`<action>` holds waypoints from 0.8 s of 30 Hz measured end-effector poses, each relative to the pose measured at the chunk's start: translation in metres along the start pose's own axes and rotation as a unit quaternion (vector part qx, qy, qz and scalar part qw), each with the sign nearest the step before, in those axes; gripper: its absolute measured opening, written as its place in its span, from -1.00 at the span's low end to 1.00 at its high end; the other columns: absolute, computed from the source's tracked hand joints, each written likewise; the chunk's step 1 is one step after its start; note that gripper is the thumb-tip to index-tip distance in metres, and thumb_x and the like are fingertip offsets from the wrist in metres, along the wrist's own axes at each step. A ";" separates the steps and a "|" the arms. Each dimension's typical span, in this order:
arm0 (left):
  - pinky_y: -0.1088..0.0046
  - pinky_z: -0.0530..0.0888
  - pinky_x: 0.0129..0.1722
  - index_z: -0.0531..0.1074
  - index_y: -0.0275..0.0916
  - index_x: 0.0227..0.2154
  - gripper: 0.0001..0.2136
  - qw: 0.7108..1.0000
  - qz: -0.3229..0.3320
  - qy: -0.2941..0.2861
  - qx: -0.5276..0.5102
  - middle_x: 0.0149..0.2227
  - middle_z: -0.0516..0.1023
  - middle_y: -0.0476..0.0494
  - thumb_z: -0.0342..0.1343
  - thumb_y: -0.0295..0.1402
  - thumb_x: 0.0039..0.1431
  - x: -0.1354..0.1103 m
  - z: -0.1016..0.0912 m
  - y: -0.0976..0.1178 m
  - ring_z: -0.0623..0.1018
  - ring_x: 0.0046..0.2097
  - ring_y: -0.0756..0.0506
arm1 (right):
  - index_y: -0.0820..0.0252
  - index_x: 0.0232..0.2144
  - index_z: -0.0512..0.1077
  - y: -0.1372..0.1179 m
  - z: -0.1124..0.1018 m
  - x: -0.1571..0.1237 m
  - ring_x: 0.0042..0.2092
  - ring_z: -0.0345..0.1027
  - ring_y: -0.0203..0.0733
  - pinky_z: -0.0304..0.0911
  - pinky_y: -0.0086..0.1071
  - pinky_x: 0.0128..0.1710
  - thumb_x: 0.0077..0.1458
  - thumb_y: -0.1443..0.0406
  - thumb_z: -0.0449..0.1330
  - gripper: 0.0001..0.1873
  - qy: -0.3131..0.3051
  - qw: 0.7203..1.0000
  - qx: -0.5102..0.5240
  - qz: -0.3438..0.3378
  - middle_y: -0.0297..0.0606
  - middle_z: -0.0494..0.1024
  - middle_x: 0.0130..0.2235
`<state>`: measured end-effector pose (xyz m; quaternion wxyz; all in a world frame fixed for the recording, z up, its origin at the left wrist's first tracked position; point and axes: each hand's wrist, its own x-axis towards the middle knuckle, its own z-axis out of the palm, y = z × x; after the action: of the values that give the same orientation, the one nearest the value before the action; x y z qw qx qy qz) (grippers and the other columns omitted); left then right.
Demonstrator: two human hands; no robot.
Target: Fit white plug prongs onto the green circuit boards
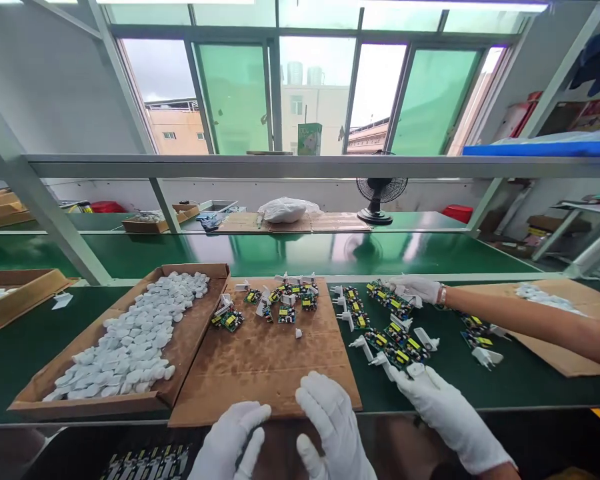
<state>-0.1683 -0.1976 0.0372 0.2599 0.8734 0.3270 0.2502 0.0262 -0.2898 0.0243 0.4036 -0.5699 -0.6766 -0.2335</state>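
Note:
My left hand (230, 441), in a white glove, is over the near edge of a brown cardboard sheet (260, 367). Its thumb and fingers stand apart with nothing visible between them. To its right my right hand (333, 427), gloved too, has its fingers stretched out and thumb apart; it appears to hold nothing. Farther up the sheet lies a loose cluster of small circuit boards (287, 313) with yellow parts, attached to white plug housings (225, 303). A small white piece (299, 333) lies alone below the cluster.
Left of the sheet, a cardboard tray (190, 357) holds many white plastic covers (125, 340). At right, a co-worker's gloved hands (416, 288) handle rows of boards with plugs (397, 337) on the green bench (330, 253). Below the bench edge are more boards (150, 463). A metal rail (300, 165) crosses above.

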 end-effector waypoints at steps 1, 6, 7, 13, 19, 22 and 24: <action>0.35 0.47 0.01 0.44 -0.05 -0.12 -0.74 0.999 0.042 -0.005 0.016 -0.07 0.51 -0.12 -0.04 -0.23 0.17 0.007 0.002 0.007 0.49 -0.02 -0.11 | 0.13 0.21 0.07 -0.006 0.004 0.008 0.09 0.28 0.00 0.33 -0.07 0.00 0.11 0.15 0.03 -0.37 -0.015 1.000 -0.001 -0.011 -0.17 0.42 0.06; 0.32 0.44 0.03 0.42 -0.08 -0.10 -0.75 0.992 0.099 0.021 0.069 -0.01 0.47 -0.12 -0.06 -0.32 0.19 0.011 0.024 -0.002 0.44 0.05 -0.10 | 0.11 0.19 0.09 -0.002 0.021 -0.008 0.21 0.08 -0.01 0.02 0.01 0.18 0.15 0.19 0.03 -0.44 -0.131 0.987 -0.068 0.059 -0.23 0.28 0.17; 0.26 0.42 0.06 0.41 -0.09 -0.08 -0.74 0.992 0.080 0.044 0.092 0.02 0.45 -0.11 -0.06 -0.32 0.20 0.008 0.032 -0.015 0.40 0.09 -0.12 | 0.11 0.19 0.10 0.005 0.023 -0.021 0.21 0.09 -0.01 -0.01 0.01 0.18 0.15 0.22 0.04 -0.44 -0.139 0.982 -0.097 0.088 -0.22 0.28 0.17; 0.05 0.11 0.19 0.28 -0.10 0.08 -0.62 0.961 0.059 0.167 0.211 0.14 0.32 -0.09 -0.08 -0.42 0.19 -0.012 0.077 -0.080 0.25 0.20 -0.17 | 0.03 0.15 0.17 0.038 0.032 -0.081 0.20 0.09 0.02 -0.20 0.02 0.19 0.12 0.22 0.08 -0.47 -0.137 0.962 -0.186 0.143 -0.24 0.25 0.19; 0.10 -0.02 0.21 0.31 -0.15 0.06 -0.63 0.956 0.037 0.197 0.212 0.13 0.33 -0.12 -0.09 -0.41 0.20 -0.017 0.085 -0.079 0.25 0.19 -0.17 | 0.13 0.04 0.33 0.032 0.045 -0.088 0.14 0.15 -0.05 -0.19 -0.07 0.20 0.11 0.17 0.09 -0.56 -0.041 0.973 -0.185 0.134 -0.18 0.39 0.09; 0.12 -0.02 0.21 0.30 -0.14 0.07 -0.63 0.959 0.037 0.199 0.201 0.14 0.32 -0.11 -0.09 -0.41 0.20 -0.021 0.084 -0.078 0.25 0.19 -0.16 | 0.14 0.05 0.32 0.033 0.047 -0.091 0.14 0.15 -0.06 -0.19 -0.06 0.19 0.10 0.17 0.09 -0.55 -0.031 0.974 -0.188 0.124 -0.18 0.39 0.08; 0.13 0.00 0.21 0.31 -0.13 0.07 -0.63 0.958 0.041 0.205 0.195 0.14 0.33 -0.10 -0.09 -0.41 0.19 -0.022 0.083 -0.078 0.25 0.18 -0.15 | 0.15 0.05 0.31 0.035 0.047 -0.093 0.14 0.15 -0.05 -0.18 -0.05 0.18 0.10 0.18 0.09 -0.55 -0.027 0.974 -0.195 0.112 -0.17 0.39 0.08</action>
<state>-0.1670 -0.1862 -0.0786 0.0014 0.8497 0.3795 0.3660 0.0489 -0.2992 -0.0831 0.2898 -0.7156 -0.5608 -0.2991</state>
